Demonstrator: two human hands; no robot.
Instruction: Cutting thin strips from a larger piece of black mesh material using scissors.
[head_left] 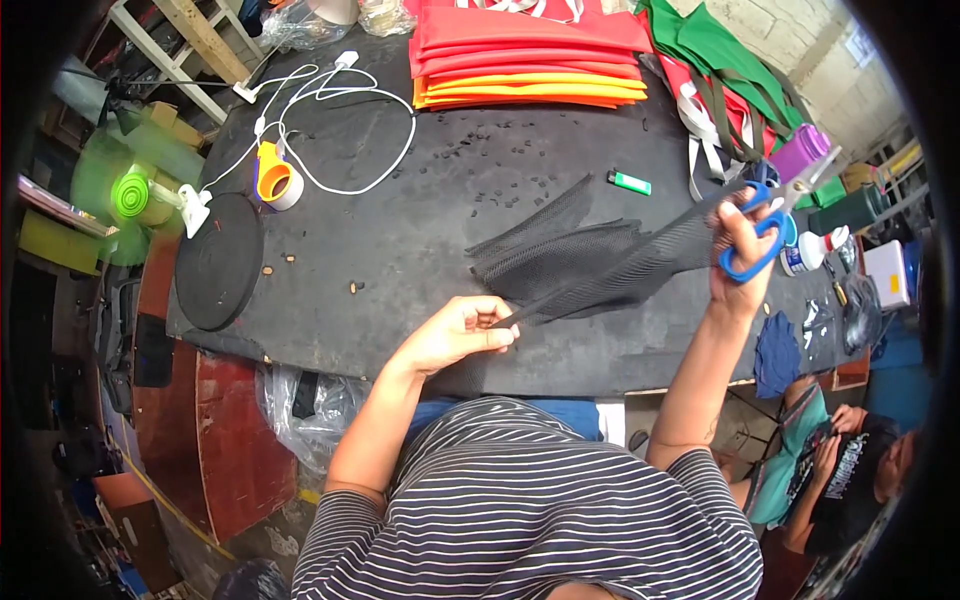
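Observation:
A strip of black mesh fabric [640, 258] stretches between my two hands, slanting up to the right over the table. My left hand [458, 335] pinches its near left corner between thumb and fingers. At the other end, my right hand [738, 262] has its fingers around blue-handled scissors [765, 264], whose blades point up and away to the right. That hand also grips the mesh's far end. More black mesh pieces [545, 232] lie loosely on the black table [430, 240], partly hidden beneath the held strip. A green lighter [629, 182] rests just beyond them.
Stacked red and orange fabric [530, 60] sits at the back, green fabric [735, 70] to its right. Small black scraps dot the table. Leftward are a black coiled roll [218, 262], tape [280, 186], a white cable [345, 190] and a green fan [130, 192]. A person [850, 470] sits lower right.

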